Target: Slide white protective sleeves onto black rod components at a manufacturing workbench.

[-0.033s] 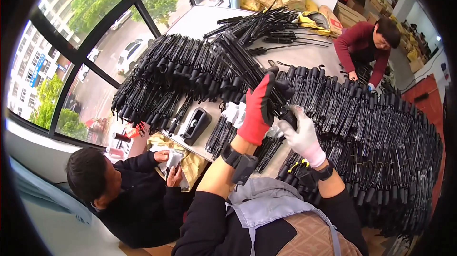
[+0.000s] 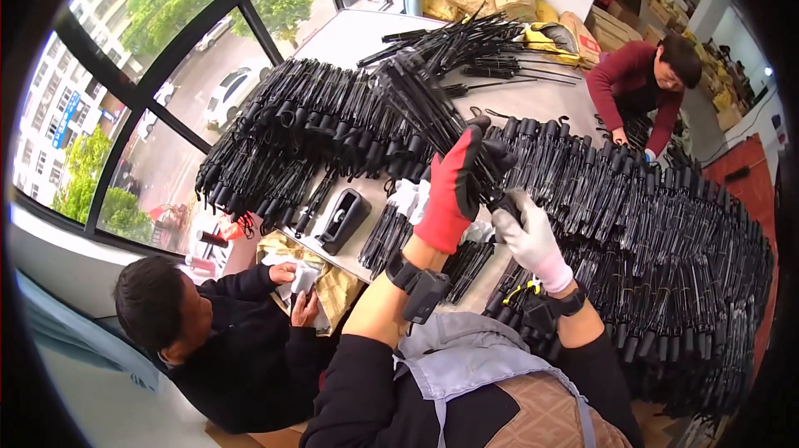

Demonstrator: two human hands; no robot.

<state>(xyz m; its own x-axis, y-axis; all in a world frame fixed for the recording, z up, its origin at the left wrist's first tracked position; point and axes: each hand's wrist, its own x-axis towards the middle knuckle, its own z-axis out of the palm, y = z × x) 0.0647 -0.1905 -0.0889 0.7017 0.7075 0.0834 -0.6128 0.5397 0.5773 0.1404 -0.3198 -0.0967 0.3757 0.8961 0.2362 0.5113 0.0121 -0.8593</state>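
In the middle of the view, a black folding umbrella frame (image 2: 420, 111) with bunched ribs is held up at a slant above the table. My left hand (image 2: 448, 202), in a red and black glove, is closed round its lower part. My right hand (image 2: 534, 240), in a white glove, has its fingers curled on the dark handle end of the frame, just right of my left hand. The fingertips of my right hand are partly hidden. Below my hands, more black umbrella frames (image 2: 470, 269) lie side by side next to some white crumpled material (image 2: 408, 198).
Dense rows of umbrella frames cover the table on the right (image 2: 657, 256) and far left (image 2: 291, 115). A loose pile (image 2: 462, 44) lies at the back. A black tape dispenser (image 2: 343, 221) stands left of my arms. One co-worker (image 2: 208, 323) sits close left; another (image 2: 637, 86) works far right.
The fingers of my right hand have curled in closer on the handle end. The upper end of the umbrella frame has shifted slightly. My left hand stays about where it was.
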